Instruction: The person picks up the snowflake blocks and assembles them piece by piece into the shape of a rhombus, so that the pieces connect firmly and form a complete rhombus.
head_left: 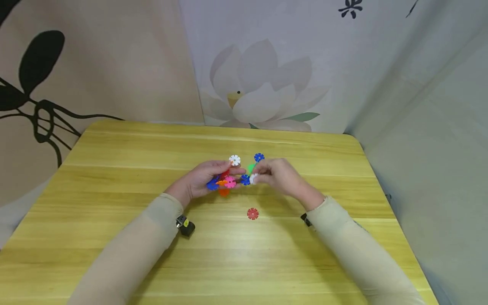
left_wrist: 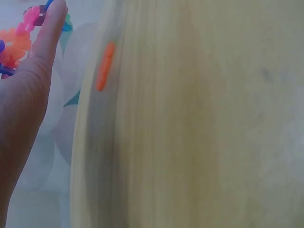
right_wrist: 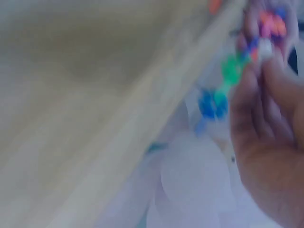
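Observation:
Slotted plastic flower-shaped discs are joined into a colourful cluster between the two hands. My left hand [head_left: 203, 178] holds the cluster from the left, the thumb on top. Its pink disc [head_left: 230, 182], orange disc [head_left: 224, 192] and blue disc [head_left: 212, 184] show in the head view. With thumb and fingers my right hand [head_left: 282, 176] pinches a white disc [head_left: 253, 178] against a dark blue disc [head_left: 245, 179]. A green disc [right_wrist: 232, 70] and another blue disc [right_wrist: 212, 104] stick out beyond the right fingers; the right wrist view is blurred.
A single red disc [head_left: 253, 214] lies on the wooden table [head_left: 236, 262] in front of the hands. Another white disc [head_left: 234, 160] shows at the left thumb tip. A printed curtain [head_left: 152, 59] hangs behind the table, and pale fabric [head_left: 434, 140] hangs at the right.

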Motion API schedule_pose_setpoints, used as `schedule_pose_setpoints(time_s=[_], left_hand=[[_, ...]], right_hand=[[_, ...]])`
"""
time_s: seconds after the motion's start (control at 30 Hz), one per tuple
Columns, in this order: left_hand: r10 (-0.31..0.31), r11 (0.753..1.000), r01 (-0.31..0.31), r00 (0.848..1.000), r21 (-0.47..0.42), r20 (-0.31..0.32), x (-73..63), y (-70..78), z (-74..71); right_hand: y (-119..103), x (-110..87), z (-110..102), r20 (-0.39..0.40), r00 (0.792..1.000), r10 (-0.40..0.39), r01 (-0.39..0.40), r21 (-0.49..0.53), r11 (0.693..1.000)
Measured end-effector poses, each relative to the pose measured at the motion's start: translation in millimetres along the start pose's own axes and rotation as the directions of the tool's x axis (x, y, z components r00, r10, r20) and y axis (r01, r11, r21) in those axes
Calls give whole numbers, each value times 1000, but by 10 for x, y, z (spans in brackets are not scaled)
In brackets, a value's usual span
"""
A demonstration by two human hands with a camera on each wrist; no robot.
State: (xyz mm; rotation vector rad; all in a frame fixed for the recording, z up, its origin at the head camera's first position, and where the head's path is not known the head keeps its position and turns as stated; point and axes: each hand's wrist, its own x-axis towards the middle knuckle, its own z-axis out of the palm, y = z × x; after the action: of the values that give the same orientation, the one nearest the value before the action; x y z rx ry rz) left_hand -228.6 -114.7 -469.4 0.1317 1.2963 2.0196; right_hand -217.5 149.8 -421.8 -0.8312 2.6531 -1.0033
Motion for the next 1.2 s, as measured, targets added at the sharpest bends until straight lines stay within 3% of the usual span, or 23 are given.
schedule_pose_setpoints(time_s=[0.1, 0.2, 0.43, 0.77, 1.2], left_hand=[[-18, 1000, 17, 1000, 10, 15, 12, -7, 36], [-22, 1000, 22, 999, 11, 30, 25, -11, 65], [-14, 1000, 14, 999, -6, 46, 40, -25, 92], [-11, 1000, 12, 999, -8, 30, 49, -31, 74], [-3, 999, 6, 998, -49, 59, 62, -48, 76]], right_hand=[[-14, 118, -103, -196, 980, 15, -18, -14, 1000], [-20, 212, -103, -257, 966, 24, -38, -52, 998], [-2, 278, 10, -277, 961, 1, -42, -142, 989], [10, 265, 45, -272, 962, 5, -57, -184, 981], [21, 252, 91, -275, 958, -81, 7, -260, 966]])
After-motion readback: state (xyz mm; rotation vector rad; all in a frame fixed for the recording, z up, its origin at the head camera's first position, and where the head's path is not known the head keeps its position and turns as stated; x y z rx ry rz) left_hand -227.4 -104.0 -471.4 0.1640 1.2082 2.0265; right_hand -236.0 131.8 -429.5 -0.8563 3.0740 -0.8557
